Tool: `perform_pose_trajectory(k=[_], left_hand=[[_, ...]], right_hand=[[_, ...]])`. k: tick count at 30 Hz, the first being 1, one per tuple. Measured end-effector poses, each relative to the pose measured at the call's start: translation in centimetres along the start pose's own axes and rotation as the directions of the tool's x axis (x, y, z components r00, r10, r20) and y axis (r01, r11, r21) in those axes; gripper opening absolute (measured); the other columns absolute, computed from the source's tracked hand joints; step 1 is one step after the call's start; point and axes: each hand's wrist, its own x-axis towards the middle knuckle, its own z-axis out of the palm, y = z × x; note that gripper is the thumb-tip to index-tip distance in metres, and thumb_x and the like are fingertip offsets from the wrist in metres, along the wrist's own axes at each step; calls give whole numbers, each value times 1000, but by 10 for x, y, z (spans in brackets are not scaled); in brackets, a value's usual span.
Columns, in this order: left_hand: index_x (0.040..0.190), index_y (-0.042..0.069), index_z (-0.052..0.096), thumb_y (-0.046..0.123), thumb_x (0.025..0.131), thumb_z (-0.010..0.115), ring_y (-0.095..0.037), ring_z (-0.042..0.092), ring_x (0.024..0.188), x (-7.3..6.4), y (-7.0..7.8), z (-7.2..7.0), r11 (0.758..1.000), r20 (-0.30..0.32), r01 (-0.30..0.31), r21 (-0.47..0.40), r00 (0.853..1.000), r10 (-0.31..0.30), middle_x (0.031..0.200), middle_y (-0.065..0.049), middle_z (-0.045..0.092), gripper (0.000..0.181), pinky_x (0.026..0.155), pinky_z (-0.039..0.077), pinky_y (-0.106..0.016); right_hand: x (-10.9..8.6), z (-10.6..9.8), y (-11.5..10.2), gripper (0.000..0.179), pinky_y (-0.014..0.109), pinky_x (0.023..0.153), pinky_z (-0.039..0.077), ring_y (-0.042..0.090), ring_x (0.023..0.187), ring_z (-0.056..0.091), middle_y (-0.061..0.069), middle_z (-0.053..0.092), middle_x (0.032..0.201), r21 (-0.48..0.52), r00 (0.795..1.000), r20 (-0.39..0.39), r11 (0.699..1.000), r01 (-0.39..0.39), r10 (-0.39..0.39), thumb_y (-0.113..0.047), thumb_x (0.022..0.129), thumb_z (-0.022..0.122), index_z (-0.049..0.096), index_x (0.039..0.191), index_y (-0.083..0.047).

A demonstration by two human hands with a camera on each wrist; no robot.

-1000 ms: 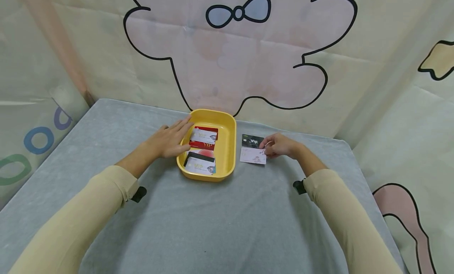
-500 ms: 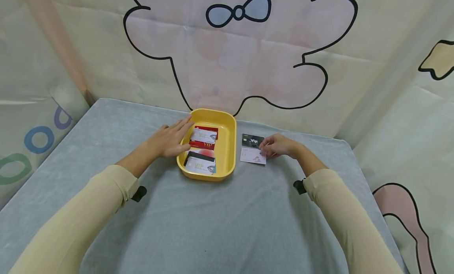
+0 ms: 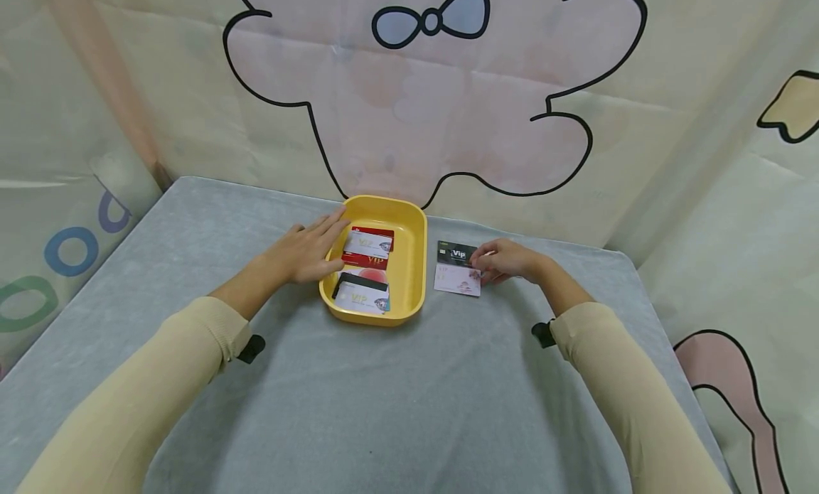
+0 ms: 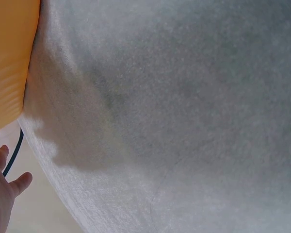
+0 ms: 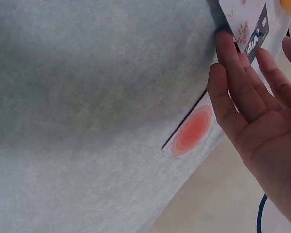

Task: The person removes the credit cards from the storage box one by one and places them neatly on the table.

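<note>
My left hand point(image 3: 303, 254) lies with straight fingers against the left rim of a yellow tray point(image 3: 419, 281); in the left wrist view its fingertips show beside the tray's side wall point(image 4: 9, 58). Right of the tray, a white card with a floral print point(image 3: 453, 280) overlaps a black VIP card point(image 3: 451, 253) on the cloth. My right hand point(image 3: 508, 261) hovers at their right edge, fingers loosely bent and thumb apart from them in the right wrist view, fingertips right at the floral card's corner. Beneath this hand lies a white card with red rings point(image 5: 191, 128), mostly hidden in the head view.
Inside the tray are several cards: a white VIP card point(image 3: 367, 243) over red ones point(image 3: 365, 261), and lower down another white VIP card point(image 3: 360, 298) over a black one. The grey cloth-covered table point(image 3: 358, 401) meets a printed curtain point(image 3: 409, 124) behind the tray.
My right fingers have shifted slightly right off the floral card, and more of its print shows. The left hand and the tray have not moved.
</note>
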Motion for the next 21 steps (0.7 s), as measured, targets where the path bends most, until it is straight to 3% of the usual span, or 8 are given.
perform_pose_trajectory(k=[12,21], left_hand=[[159,10,18,46,93,50,-35,14,151,0,2,-1,1000,10,10,0,1000,-10,168,-7,-1,82,110,21,-71],[160,10,17,46,93,50,-37,14,151,0,2,-1,1000,14,13,-2,1000,-13,168,-7,-1,83,110,19,-71]], right_hand=[[-7,-4,-4,41,48,96,49,36,111,65,26,60,131,-8,1000,18,1000,17,-16,-21,102,49,49,134,5],[-10,-16,-16,46,50,102,46,40,116,60,29,56,131,21,995,-58,996,84,-83,-22,104,47,45,139,7]])
